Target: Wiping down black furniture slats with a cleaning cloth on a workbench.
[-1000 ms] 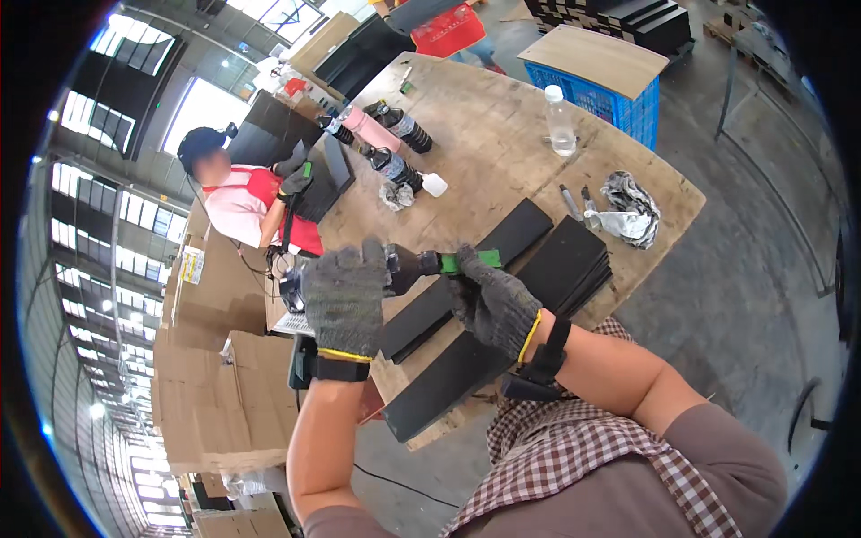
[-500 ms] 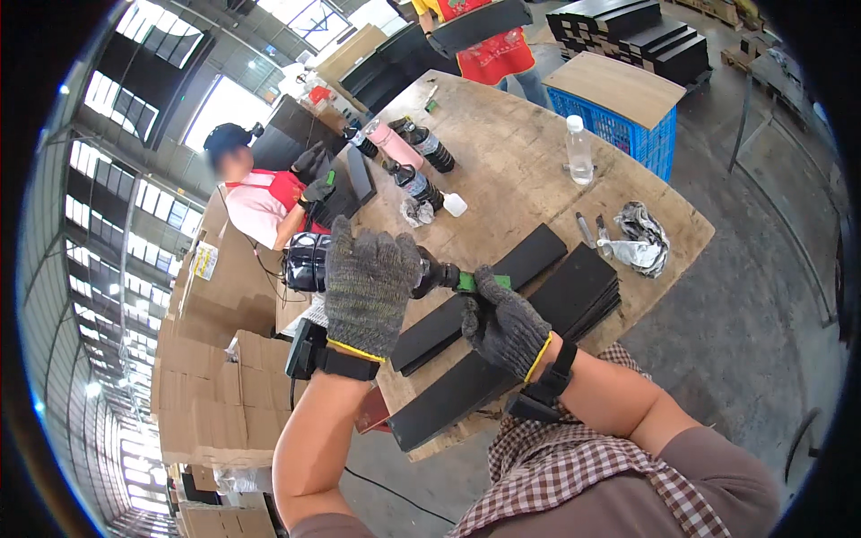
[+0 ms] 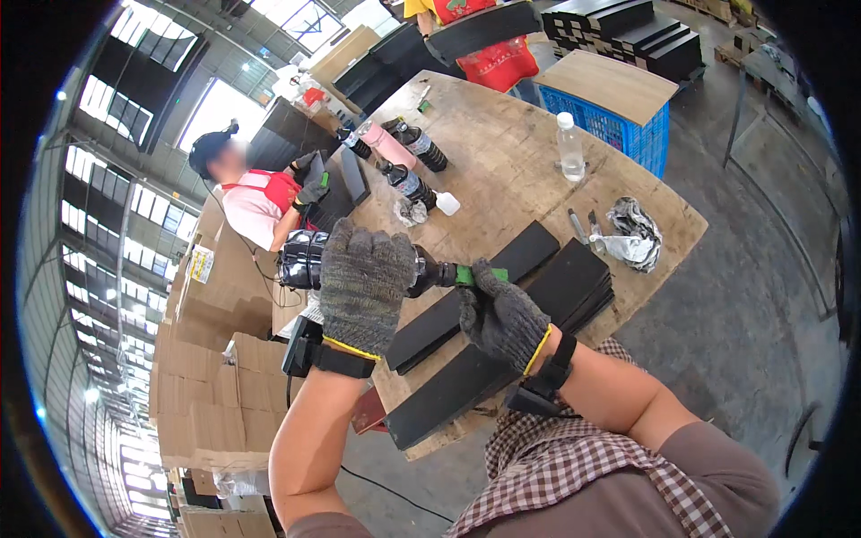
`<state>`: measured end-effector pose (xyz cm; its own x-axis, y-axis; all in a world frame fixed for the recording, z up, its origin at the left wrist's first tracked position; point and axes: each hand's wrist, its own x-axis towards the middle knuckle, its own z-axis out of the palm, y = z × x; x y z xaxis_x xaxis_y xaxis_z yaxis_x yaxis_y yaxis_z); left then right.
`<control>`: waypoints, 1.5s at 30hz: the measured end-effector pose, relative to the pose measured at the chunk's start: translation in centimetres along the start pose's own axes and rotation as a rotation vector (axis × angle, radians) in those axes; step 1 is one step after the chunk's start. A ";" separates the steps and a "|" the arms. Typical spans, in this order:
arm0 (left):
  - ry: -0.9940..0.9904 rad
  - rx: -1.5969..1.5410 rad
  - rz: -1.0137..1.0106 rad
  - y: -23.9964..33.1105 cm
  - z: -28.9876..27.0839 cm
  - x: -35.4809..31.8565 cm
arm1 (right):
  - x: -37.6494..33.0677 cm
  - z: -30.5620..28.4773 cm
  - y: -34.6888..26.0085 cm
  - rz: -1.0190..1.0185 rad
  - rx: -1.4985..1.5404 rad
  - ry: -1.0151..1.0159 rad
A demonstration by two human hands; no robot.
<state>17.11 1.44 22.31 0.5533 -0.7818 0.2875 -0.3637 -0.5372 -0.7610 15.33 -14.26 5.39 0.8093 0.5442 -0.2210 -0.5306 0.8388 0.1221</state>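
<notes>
My left hand (image 3: 366,291), in a grey knit glove, is closed around a dark plastic bottle (image 3: 300,260) lying on its side in the air, its neck toward my right. My right hand (image 3: 504,318), gloved alike, pinches a small green block (image 3: 464,275) against the bottle's mouth; whether it is a sponge or a brush I cannot make out. Below both hands, long black boards (image 3: 517,255) lie across the wooden table (image 3: 502,161), and a stack of black boards (image 3: 574,282) sits beside them, nearer its right edge.
Dark bottles (image 3: 421,148), a pink flask (image 3: 387,143) and a clear bottle (image 3: 569,148) stand on the table; crumpled foil-like wrap (image 3: 635,235) lies at right. A seated co-worker (image 3: 256,197) handles a black board at left; another person (image 3: 493,54) carries one behind. Cartons (image 3: 215,394) are stacked at left.
My hands keep the same hold on the bottle and green block. The view has shifted slightly. The seated co-worker's head has moved left, and the far person's board has dropped a little.
</notes>
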 end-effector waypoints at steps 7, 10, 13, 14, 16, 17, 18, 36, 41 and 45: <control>-0.001 0.052 -0.045 0.0 0.0 0.1 | -0.5 0.8 -0.2 -0.044 -0.072 -0.024; 0.049 0.049 -0.021 -0.6 0.3 0.1 | -0.5 1.1 -0.6 -0.032 -0.086 -0.048; -0.010 0.034 -0.087 0.3 0.9 0.4 | 0.1 1.3 -1.2 -0.011 -0.071 -0.027; 0.006 0.063 -0.082 0.2 0.7 0.3 | 0.4 1.6 -1.3 -0.008 -0.064 -0.009; 0.032 0.020 -0.138 -0.4 1.1 0.1 | 1.2 2.7 -1.3 -0.016 -0.049 -0.031; 0.035 -0.006 -0.168 -0.5 1.1 0.1 | 1.4 2.9 -1.2 -0.012 -0.038 -0.033; 0.005 -0.021 -0.160 -0.3 0.8 0.4 | 1.4 3.0 -1.5 -0.018 -0.054 -0.031; -0.320 -0.566 -0.628 3.0 13.4 -0.4 | 2.9 0.0 -6.1 -0.023 -0.091 0.019; -0.039 -1.667 -1.368 7.3 25.2 -2.5 | 1.3 0.7 -8.7 -0.044 0.053 -0.014; 0.010 -1.778 -1.638 8.7 27.6 1.5 | 0.3 1.3 -11.6 -0.138 0.027 -0.083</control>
<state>35.50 4.32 0.08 0.9252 0.3652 -0.1029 0.1490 -0.1004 0.9837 22.08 -23.82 5.21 0.8927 0.4225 -0.1570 -0.4069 0.9053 0.1223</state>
